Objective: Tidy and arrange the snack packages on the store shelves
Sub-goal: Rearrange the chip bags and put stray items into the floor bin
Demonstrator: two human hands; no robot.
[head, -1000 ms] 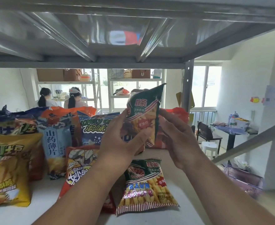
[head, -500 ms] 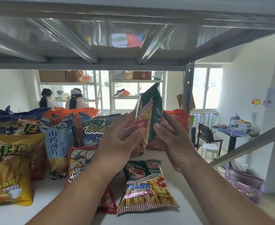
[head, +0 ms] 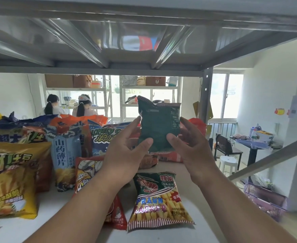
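A green prawn cracker bag (head: 159,123) is held upright above the shelf board (head: 189,174), its dark back side facing me. My left hand (head: 126,155) pinches its lower left edge between thumb and fingers. My right hand (head: 191,146) pinches its lower right edge the same way. A second prawn cracker bag (head: 159,199) lies flat on the shelf just below my hands, front side up. A red bugles bag (head: 88,171) lies left of it, partly under my left forearm.
Snack bags stand along the left and back: a yellow fries bag (head: 11,178), a blue yam chip bag (head: 65,151), a blue Lonely God bag (head: 105,139), a red-orange bag (head: 198,127). A grey shelf post (head: 207,95) rises at right. A purple basket (head: 265,199) sits lower right. Two people sit far behind.
The held bag has turned from front side through edge-on to back side facing me. Both hands shifted to pinch its lower corners.
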